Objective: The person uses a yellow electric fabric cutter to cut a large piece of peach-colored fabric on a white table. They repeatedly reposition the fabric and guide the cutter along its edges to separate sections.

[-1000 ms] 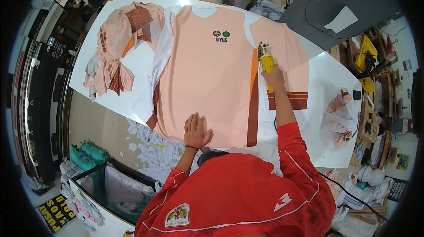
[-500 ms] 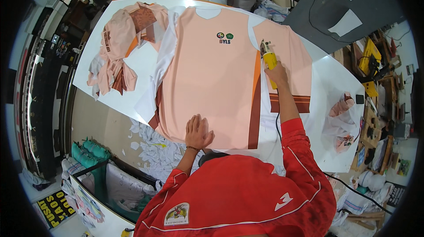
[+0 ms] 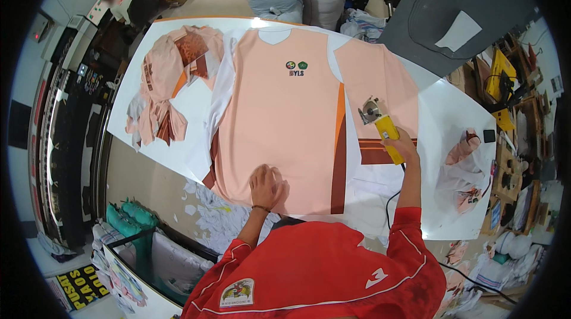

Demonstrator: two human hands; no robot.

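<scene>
A peach shirt body panel [image 3: 279, 134], with two small emblems on its chest and orange and maroon side stripes, lies flat on the white table [image 3: 196, 116]. My left hand [image 3: 266, 187] rests on its lower part, fingers laid out. In my right hand [image 3: 402, 145] is a yellow rotary cloth cutter [image 3: 388, 134] with a round blade, its black cord trailing down. The blade is over a peach sleeve panel [image 3: 375, 75] with maroon bands; whether it touches the fabric I cannot tell. White margin cloth shows beside the body panel.
Crumpled peach and maroon cut pieces [image 3: 163, 75] lie at the table's left. A smaller bundle [image 3: 464, 152] and a black phone [image 3: 489, 135] lie at the right. White scraps [image 3: 223, 218] cover the floor below. A person [image 3: 124, 3] sits far left.
My right hand has drawn the cutter back toward me and to the right, from the sleeve's upper left edge to over its lower part. My left hand stays on the panel.
</scene>
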